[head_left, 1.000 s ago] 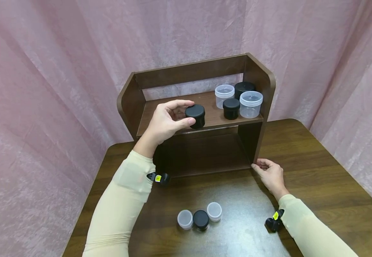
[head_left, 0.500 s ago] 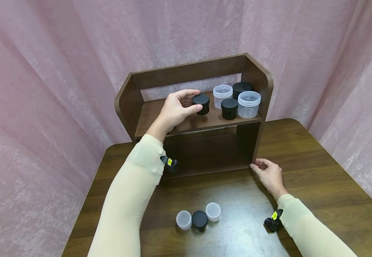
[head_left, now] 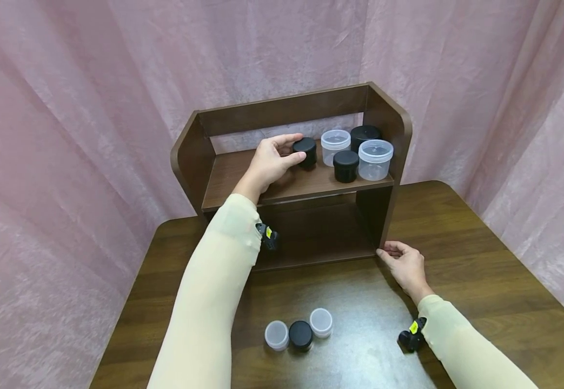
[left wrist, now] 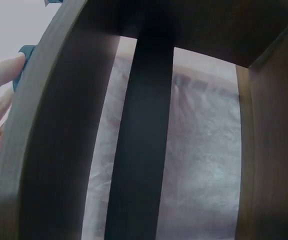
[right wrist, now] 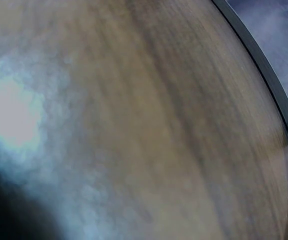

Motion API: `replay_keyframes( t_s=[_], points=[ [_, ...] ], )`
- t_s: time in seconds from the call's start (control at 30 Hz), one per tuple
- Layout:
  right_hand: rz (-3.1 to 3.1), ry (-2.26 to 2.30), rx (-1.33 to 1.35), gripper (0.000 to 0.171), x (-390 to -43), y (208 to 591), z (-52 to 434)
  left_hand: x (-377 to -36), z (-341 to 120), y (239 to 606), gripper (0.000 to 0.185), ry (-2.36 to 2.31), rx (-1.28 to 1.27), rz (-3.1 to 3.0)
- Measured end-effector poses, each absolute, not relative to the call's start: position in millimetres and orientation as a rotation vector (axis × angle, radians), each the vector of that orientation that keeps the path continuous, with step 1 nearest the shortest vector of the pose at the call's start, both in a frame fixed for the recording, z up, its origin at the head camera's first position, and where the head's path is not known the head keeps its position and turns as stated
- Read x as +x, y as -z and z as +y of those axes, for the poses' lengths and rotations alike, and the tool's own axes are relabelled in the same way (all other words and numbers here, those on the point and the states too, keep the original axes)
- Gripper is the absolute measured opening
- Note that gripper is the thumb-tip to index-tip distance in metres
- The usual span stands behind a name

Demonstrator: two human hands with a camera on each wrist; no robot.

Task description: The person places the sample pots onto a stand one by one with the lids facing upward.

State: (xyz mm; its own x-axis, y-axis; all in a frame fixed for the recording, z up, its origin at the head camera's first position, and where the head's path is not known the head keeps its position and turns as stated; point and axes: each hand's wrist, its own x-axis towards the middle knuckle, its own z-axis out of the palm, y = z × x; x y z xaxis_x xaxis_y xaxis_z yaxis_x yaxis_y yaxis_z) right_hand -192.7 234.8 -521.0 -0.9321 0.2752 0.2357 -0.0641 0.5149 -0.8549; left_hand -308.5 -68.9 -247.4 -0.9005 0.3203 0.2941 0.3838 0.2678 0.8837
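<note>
Right now I am pinching a small black jar (head_left: 305,151) between the thumb and fingers of my left hand (head_left: 269,162), holding it at the upper board of the dark wooden shelf (head_left: 191,156) that is standing toward the far edge of the table (head_left: 481,259); I cannot tell whether the jar's base is touching the board. Just beside it, toward the shelf's right end, four more jars are sitting close together: a clear jar (head_left: 334,146), a large black jar (head_left: 364,135), a short black jar (head_left: 346,165) and a bigger clear jar (head_left: 375,159). My right hand (head_left: 405,266) is resting on the table with its fingers loosely bent, fingertips touching the bottom right corner of the shelf. Near the table's front edge, three little jars are lying in a row, touching: clear (head_left: 276,335), black (head_left: 300,335), clear (head_left: 321,322).
</note>
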Motion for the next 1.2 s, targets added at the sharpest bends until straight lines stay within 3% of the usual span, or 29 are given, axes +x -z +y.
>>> replay_keyframes(
  t_s=[1.2],
  points=[
    [-2.423,-1.357,-0.171,0.034,-191,521,234,-312,-60,255,0.048,1.559,-0.670,-2.572]
  ],
)
